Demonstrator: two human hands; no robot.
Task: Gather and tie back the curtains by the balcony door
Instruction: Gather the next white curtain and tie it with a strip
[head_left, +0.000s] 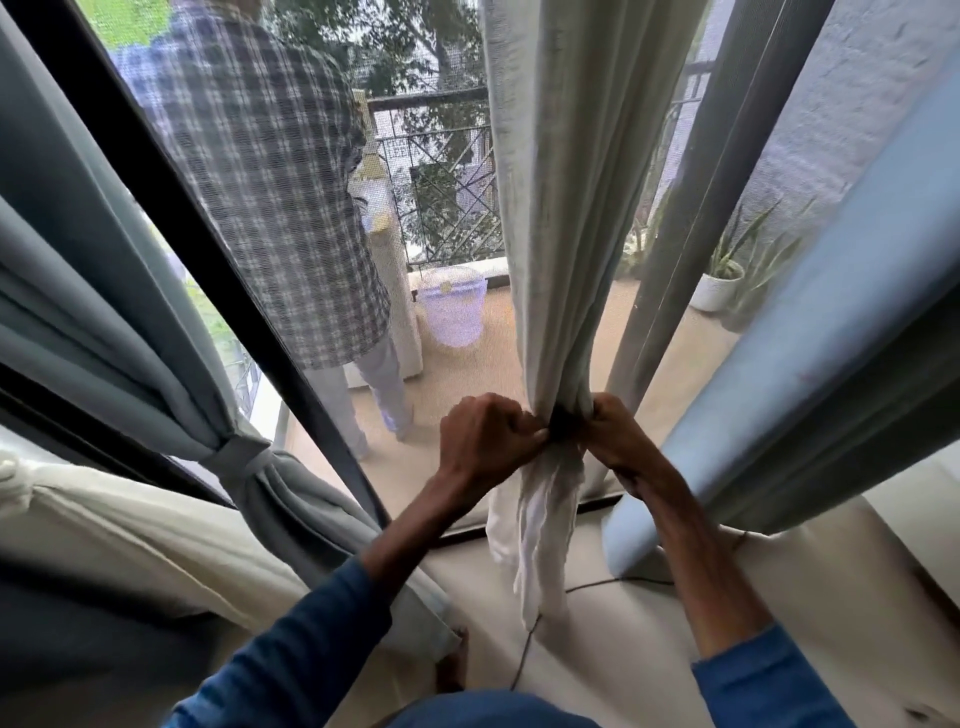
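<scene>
The left grip was clenched, knuckles up, its fingers curled and pinching one side of the short dark tie band. The right grip was clenched in the same way on the band's other side, so the two nearly met. Both forearms reached forward out of blue long sleeves, pushed up from the wrists, the right one angled in from the side. Between the grips the pale cream sheer curtain was bunched into a narrow waist where the band circled it, hanging straight above and spilling loose and white below, down to the floor by the door sill.

A thin black cable trailed over the pale floor just beside that loose end. To the right hung a light blue heavy curtain, untied. To the left a blue-grey heavy curtain was already cinched with its own fabric tie. Beyond the dark door frame and mesh screen, a person in a checked shirt stood on the balcony near a lavender plastic bucket and a white plant pot.
</scene>
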